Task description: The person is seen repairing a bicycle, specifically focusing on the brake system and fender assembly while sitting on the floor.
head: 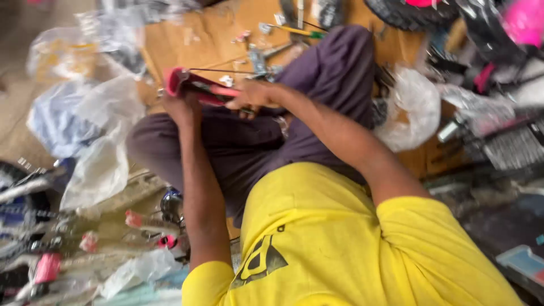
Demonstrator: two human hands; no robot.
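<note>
Over the lap on a cardboard floor (198, 34), left hand (182, 107) and right hand (252, 95) both clamped around a pink bike part (195, 86), clear plastic bags (105, 141) beside, screwdriver (297, 31) beyond.

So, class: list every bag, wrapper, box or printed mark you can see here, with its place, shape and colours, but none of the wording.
Clear plastic bags: left of the knees, crumpled, see-through with a bluish one behind.
Clear plastic bag: right of the purple-trousered leg, bunched, whitish.
Flattened cardboard: under the person, brown sheet.
Shirt emblem: on the yellow shirt, dark triangular mark.
Screens or signs: none visible.
</note>
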